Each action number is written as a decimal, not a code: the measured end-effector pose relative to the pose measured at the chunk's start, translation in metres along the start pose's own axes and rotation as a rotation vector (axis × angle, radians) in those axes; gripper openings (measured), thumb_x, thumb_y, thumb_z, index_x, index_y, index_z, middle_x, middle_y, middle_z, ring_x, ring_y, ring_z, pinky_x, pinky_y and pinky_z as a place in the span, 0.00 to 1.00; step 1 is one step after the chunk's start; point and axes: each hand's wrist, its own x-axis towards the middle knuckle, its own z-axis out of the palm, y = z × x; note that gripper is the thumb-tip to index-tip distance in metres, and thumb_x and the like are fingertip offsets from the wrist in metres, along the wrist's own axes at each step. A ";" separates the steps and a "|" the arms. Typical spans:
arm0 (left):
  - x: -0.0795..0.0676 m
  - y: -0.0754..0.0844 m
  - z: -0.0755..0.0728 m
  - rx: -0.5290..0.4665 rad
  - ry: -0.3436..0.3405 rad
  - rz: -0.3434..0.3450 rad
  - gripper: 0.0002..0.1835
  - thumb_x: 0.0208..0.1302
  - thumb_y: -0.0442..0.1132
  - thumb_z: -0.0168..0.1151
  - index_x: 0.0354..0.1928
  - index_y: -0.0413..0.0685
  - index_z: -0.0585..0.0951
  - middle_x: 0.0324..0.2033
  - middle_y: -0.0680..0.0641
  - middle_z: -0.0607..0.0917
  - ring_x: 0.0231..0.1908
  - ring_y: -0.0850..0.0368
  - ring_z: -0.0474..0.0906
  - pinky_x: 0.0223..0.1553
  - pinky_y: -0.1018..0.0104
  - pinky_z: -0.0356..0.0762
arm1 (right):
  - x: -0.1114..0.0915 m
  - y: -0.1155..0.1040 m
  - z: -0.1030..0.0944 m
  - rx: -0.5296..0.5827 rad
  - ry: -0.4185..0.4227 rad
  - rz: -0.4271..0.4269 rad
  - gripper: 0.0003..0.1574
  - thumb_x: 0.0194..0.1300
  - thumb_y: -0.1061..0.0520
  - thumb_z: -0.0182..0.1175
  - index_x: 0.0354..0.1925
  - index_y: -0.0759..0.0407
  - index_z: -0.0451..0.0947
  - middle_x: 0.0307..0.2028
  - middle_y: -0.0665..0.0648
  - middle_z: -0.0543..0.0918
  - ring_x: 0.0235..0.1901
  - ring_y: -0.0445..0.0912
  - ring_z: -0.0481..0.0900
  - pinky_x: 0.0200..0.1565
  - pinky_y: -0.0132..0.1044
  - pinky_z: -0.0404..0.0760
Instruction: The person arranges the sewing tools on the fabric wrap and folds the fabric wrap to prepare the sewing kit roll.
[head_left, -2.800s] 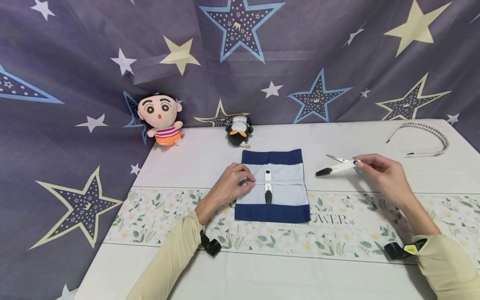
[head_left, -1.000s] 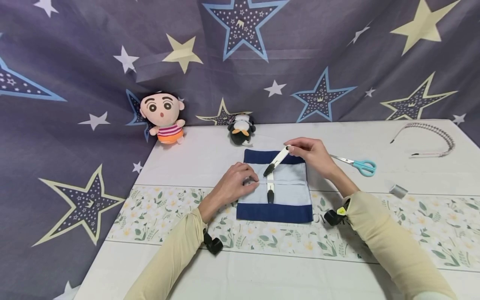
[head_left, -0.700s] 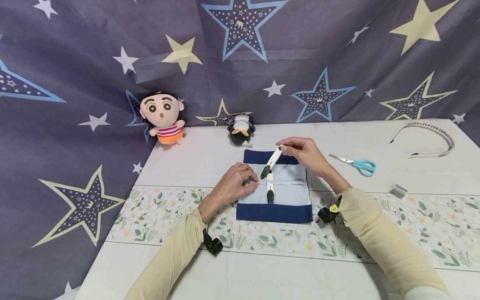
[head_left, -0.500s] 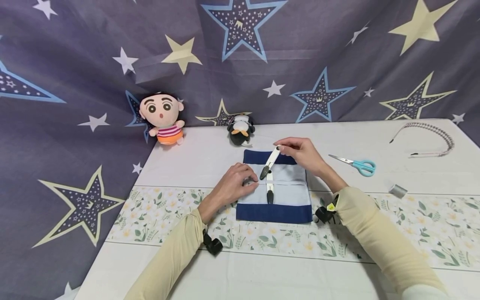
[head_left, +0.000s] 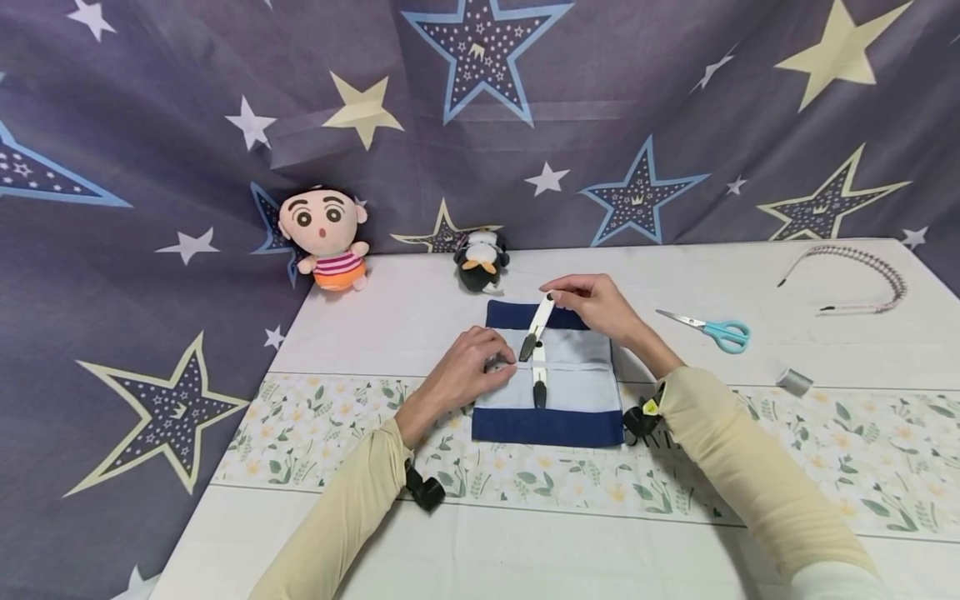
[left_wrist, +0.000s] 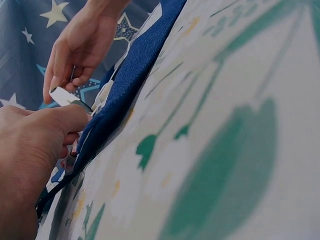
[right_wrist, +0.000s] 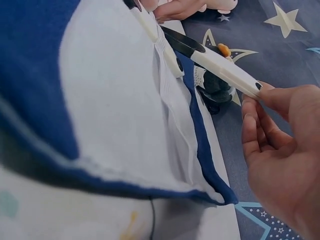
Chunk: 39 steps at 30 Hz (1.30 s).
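A dark blue and pale blue cloth [head_left: 570,392] lies flat, a narrow band running across its middle. Under this band is tucked one slim white tool with a black tapered tip [head_left: 540,375]. My right hand [head_left: 600,304] pinches a second slim white tool [right_wrist: 227,72] by its rounded end, fingers and thumb together. It slants over the cloth, black tip pointing down close to the band, beside the first tool's top. At the cloth's left edge, my left hand [head_left: 474,364] pinches the fabric near the band's end; its fingertips are partly hidden in the left wrist view.
Blue-handled scissors [head_left: 708,327] and a grey thread spool [head_left: 795,382] lie to the right. A headband [head_left: 885,275] is farther back. A plush doll [head_left: 326,237] and a plush penguin [head_left: 480,262] sit along the back edge by the star-patterned curtain [head_left: 525,150].
My right hand let the scissors down on the table and brought the second white tool left over the cloth, lately edging farther left. My left hand has stayed in place.
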 end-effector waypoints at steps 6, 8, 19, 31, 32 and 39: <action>-0.001 0.000 0.000 -0.006 0.007 0.010 0.03 0.68 0.38 0.69 0.39 0.47 0.87 0.41 0.49 0.85 0.45 0.51 0.77 0.52 0.54 0.73 | 0.006 0.003 0.004 -0.082 -0.014 -0.026 0.16 0.78 0.64 0.56 0.57 0.69 0.83 0.47 0.66 0.86 0.45 0.61 0.83 0.44 0.47 0.79; -0.001 -0.001 0.000 -0.006 0.010 0.012 0.03 0.68 0.38 0.69 0.39 0.47 0.87 0.41 0.49 0.85 0.45 0.51 0.77 0.52 0.54 0.73 | 0.007 0.003 0.004 -0.101 -0.017 -0.039 0.16 0.78 0.64 0.56 0.57 0.69 0.83 0.45 0.66 0.86 0.42 0.61 0.83 0.40 0.41 0.77; -0.001 -0.002 -0.001 -0.022 0.014 0.020 0.03 0.69 0.38 0.69 0.39 0.47 0.87 0.40 0.50 0.85 0.45 0.52 0.77 0.51 0.54 0.73 | 0.010 -0.002 0.012 -0.120 0.007 -0.021 0.15 0.77 0.66 0.56 0.56 0.74 0.80 0.41 0.66 0.84 0.41 0.63 0.81 0.42 0.42 0.78; 0.000 -0.003 0.001 -0.019 -0.003 0.012 0.04 0.68 0.38 0.70 0.40 0.47 0.88 0.41 0.49 0.86 0.46 0.52 0.77 0.53 0.54 0.73 | 0.012 -0.003 0.011 -0.109 0.025 -0.051 0.13 0.77 0.65 0.57 0.52 0.71 0.82 0.40 0.65 0.84 0.37 0.65 0.77 0.35 0.34 0.73; 0.000 -0.002 0.001 -0.019 -0.004 0.011 0.04 0.68 0.38 0.70 0.41 0.47 0.88 0.41 0.49 0.86 0.46 0.51 0.77 0.54 0.54 0.73 | 0.012 -0.003 0.012 -0.104 0.026 -0.059 0.12 0.77 0.65 0.57 0.52 0.71 0.83 0.40 0.65 0.84 0.37 0.66 0.77 0.35 0.34 0.73; 0.000 -0.002 0.001 -0.014 0.002 0.033 0.03 0.68 0.37 0.70 0.40 0.47 0.89 0.41 0.49 0.85 0.46 0.51 0.77 0.53 0.54 0.73 | 0.013 -0.004 0.016 -0.102 0.011 -0.081 0.12 0.77 0.66 0.56 0.52 0.71 0.83 0.39 0.66 0.84 0.35 0.66 0.76 0.33 0.34 0.71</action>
